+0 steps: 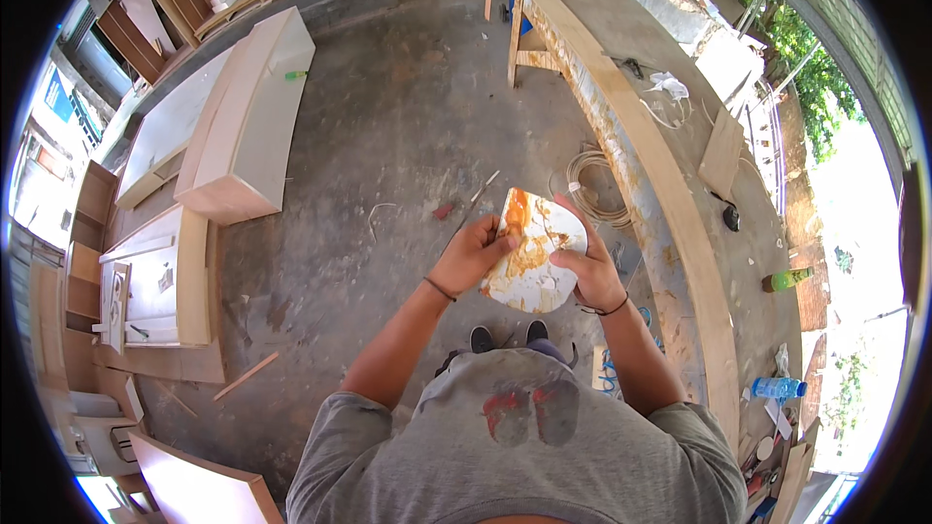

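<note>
In front of my body I hold up a white board with a rounded edge, smeared with orange-brown paste. My left hand grips its left side, the thumb lying over the smeared face. On the other side my right hand has its thumb across the front and its fingers behind the board. The brightest orange paste sits near the board's top edge, above the left thumb. Whether the left fingers also hold something small there, I cannot tell. Both hands are above the concrete floor.
A long wooden plank on a trestle runs along my right. Beyond its near end lie a blue-capped water bottle and a green bottle. A coiled hose lies beside the plank. Pale wooden cabinets stand at left; a loose stick lies nearby.
</note>
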`<action>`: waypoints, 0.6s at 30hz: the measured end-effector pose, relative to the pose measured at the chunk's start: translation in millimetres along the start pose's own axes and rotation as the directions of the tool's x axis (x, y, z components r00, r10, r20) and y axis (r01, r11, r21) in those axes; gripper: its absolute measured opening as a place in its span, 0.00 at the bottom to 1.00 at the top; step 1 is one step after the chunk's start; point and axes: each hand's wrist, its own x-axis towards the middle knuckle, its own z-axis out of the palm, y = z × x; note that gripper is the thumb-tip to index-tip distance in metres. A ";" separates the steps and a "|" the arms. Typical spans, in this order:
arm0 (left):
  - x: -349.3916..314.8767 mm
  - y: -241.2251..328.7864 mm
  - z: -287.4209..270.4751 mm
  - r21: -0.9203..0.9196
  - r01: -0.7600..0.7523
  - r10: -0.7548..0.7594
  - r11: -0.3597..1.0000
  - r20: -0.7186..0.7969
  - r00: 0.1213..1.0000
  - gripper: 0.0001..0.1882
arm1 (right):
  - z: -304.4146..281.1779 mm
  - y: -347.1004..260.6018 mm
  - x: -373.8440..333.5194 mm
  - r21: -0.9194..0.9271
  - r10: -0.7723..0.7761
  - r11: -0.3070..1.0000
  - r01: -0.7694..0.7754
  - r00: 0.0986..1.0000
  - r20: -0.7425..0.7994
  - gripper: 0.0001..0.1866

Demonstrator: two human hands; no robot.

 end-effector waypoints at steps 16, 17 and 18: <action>-4.1 6.8 -4.6 -0.491 -0.029 0.122 0.870 0.157 0.980 0.28 | -1.8 -7.7 -0.8 -0.094 -0.072 0.994 0.063 0.993 -0.093 0.30; -4.9 9.8 0.1 -0.299 -0.049 0.100 0.953 0.156 0.983 0.25 | -0.3 -9.7 -1.6 -0.011 -0.010 1.000 0.009 0.995 -0.099 0.29; -4.3 7.8 -0.3 -0.304 -0.043 0.095 0.952 0.158 0.983 0.25 | 0.9 -10.0 -2.3 0.072 0.051 0.996 -0.044 0.994 -0.098 0.27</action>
